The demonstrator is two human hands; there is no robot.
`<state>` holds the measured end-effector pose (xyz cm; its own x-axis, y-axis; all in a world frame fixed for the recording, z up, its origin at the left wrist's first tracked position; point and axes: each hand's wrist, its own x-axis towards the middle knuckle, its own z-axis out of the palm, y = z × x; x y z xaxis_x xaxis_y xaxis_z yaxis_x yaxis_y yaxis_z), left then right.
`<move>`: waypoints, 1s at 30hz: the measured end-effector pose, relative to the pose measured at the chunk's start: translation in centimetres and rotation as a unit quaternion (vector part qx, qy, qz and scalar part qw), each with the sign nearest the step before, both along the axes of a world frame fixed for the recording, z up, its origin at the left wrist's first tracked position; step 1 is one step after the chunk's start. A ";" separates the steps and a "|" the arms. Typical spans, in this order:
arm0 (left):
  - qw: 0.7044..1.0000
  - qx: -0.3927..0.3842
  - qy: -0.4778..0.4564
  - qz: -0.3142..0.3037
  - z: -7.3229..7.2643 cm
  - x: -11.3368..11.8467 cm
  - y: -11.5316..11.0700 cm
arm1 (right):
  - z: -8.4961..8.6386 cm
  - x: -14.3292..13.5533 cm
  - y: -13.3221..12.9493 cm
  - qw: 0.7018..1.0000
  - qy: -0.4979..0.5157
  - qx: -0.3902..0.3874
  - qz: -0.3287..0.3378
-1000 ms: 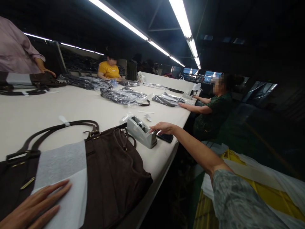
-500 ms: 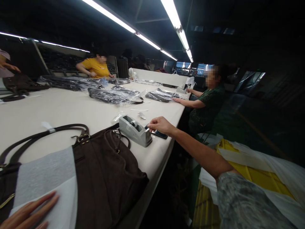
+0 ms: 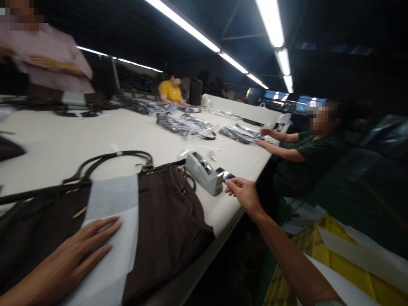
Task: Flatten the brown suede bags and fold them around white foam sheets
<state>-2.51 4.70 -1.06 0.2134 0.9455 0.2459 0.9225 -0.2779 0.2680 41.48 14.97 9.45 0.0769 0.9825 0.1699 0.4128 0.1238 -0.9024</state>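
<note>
Left hand [image 3: 72, 259] flat on white sheet [image 3: 110, 238] (soft, thin) over brown bag [image 3: 165, 212].

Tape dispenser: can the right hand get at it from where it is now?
Probably yes. The right hand sits just beside the tape dispenser at its cutter end, with only a dark phone lying close by.

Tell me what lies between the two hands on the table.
In the head view, between left hand and right hand: white paper sheet, dark brown handbag, grey tape dispenser.
</note>
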 end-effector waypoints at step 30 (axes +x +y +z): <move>0.994 -0.087 -0.053 0.025 3.4 3.9 -1.6 | -3.7 -26.8 -0.8 0.919 -0.078 -0.325 0.211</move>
